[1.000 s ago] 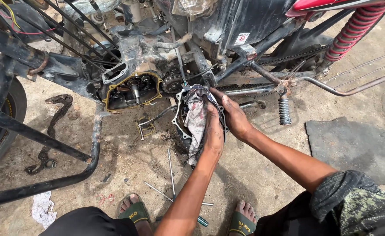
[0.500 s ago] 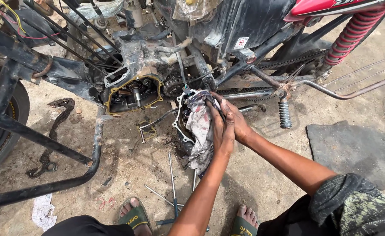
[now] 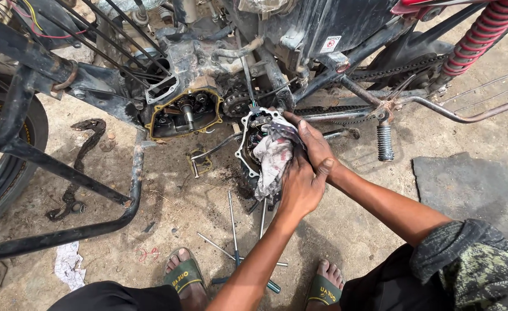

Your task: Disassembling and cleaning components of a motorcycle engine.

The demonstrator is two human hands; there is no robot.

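Greasy cloth fills the head view: a stained rag (image 3: 272,158) is pressed into a removed engine cover (image 3: 252,144) held just below the motorcycle's open crankcase (image 3: 183,112). Left hand (image 3: 301,187) is closed around the rag; right hand (image 3: 314,143) curls over the cover's far rim. Wiping looks partway done, since grime shows on the rim. Long tools (image 3: 233,230) lie on the dirt ground (image 3: 167,196).

A red spring (image 3: 484,34) at top right, a footpeg (image 3: 384,141) near it, long tools (image 3: 233,230) on the dirt, crumpled paper (image 3: 69,265) lower left
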